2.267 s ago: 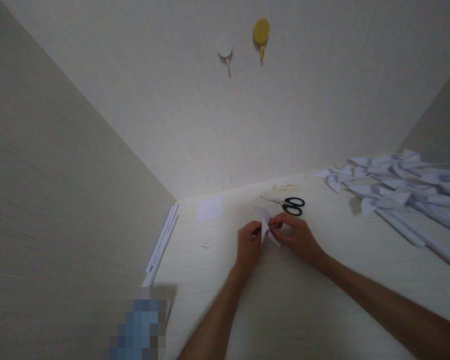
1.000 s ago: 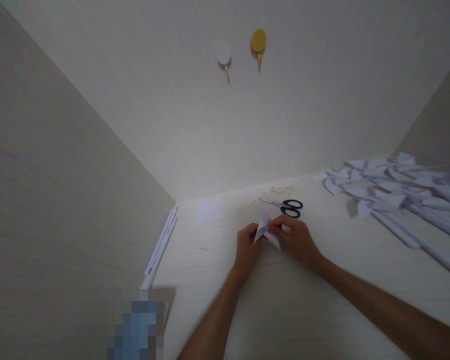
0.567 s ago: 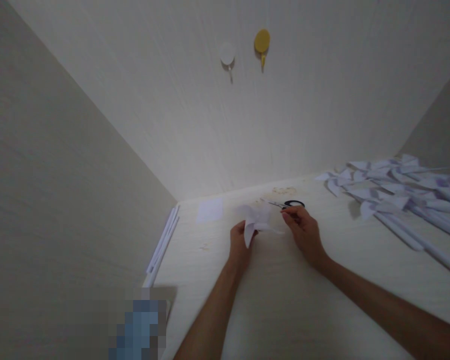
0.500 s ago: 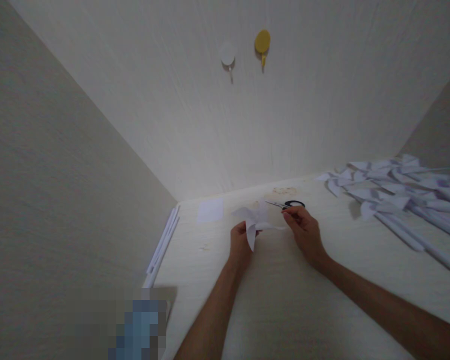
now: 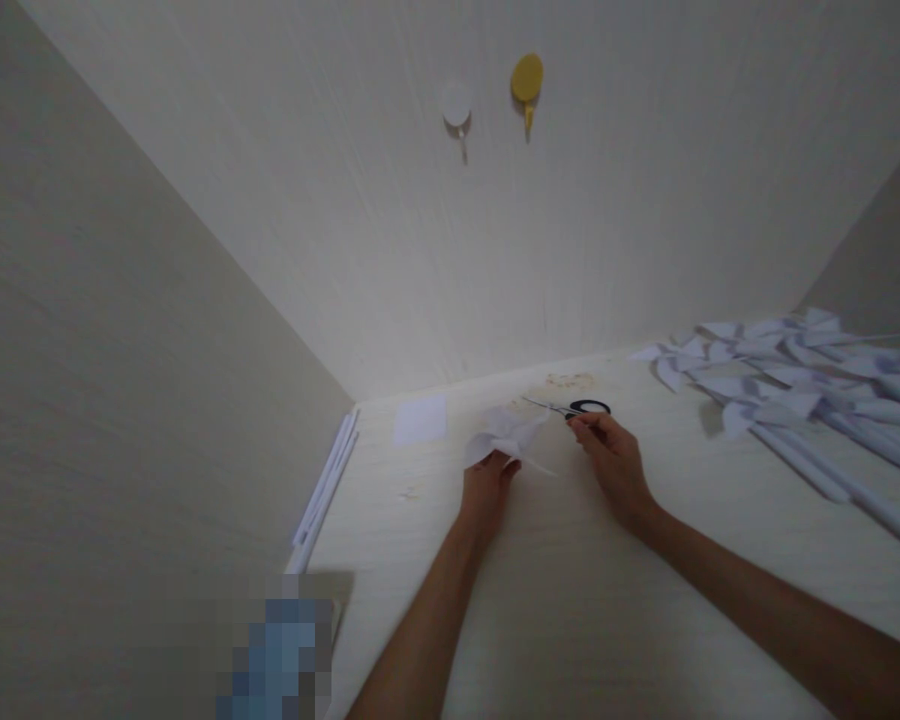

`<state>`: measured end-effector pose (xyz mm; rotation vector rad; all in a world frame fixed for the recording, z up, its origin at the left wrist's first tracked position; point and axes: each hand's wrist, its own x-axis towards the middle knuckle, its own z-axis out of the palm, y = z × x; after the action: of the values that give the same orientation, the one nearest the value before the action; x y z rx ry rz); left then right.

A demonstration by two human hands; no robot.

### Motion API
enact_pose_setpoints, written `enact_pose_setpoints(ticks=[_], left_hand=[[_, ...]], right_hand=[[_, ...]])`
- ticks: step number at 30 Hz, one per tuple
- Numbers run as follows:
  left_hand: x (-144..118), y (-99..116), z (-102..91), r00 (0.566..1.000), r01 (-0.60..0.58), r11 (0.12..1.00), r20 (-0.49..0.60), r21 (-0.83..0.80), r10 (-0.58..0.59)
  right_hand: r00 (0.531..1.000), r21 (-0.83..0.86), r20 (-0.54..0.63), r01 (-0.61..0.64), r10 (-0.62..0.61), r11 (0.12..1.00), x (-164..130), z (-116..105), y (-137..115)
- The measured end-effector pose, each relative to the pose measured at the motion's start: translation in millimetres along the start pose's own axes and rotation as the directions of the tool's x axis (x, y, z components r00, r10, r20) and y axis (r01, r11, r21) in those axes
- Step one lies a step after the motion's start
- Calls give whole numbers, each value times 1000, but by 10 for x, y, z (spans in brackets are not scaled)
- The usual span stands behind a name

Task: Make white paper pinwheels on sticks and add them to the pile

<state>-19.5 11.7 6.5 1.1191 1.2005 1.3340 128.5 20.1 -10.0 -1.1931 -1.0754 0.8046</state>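
My left hand (image 5: 487, 488) is closed on a white paper pinwheel (image 5: 504, 435), gripping it from below. The pinwheel's curled blades fan out above the fingers, and one thin point reaches to the right. To its right, my right hand (image 5: 609, 465) has thumb and fingers pinched together; whatever lies between the fingertips is too small to make out. Just beyond those fingertips is a pair of scissors (image 5: 589, 407) with black handles, blades pointing left towards the pinwheel. Part of one handle is hidden by the fingers.
Several white paper pinwheels on rolled sticks (image 5: 780, 400) lie piled at the right. A square paper sheet (image 5: 420, 419) lies at the back left, with paper rolls (image 5: 324, 485) along the left wall. Small tan bits (image 5: 568, 381) lie near the back wall, which bears a yellow hook (image 5: 527, 80).
The pinwheel has turned in my left hand, so its blades now face differently and more of the scissor blades shows. My right hand has hardly moved, staying pinched beside the scissors.
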Motion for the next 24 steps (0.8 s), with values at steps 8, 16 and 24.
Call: enact_pose_setpoints(ticks=[8, 16, 24], left_hand=[[-1, 14, 58, 986, 146, 913, 133, -380, -102], [-48, 105, 76, 963, 230, 823, 247, -520, -113], [-12, 40, 55, 971, 191, 867, 221, -460, -97]], right_hand=[[1000, -18, -6, 7, -7, 1000, 5, 0, 2], [1000, -12, -2, -2, 2, 1000, 5, 2, -12], [1000, 2, -2, -27, 27, 1000, 0, -1, -56]])
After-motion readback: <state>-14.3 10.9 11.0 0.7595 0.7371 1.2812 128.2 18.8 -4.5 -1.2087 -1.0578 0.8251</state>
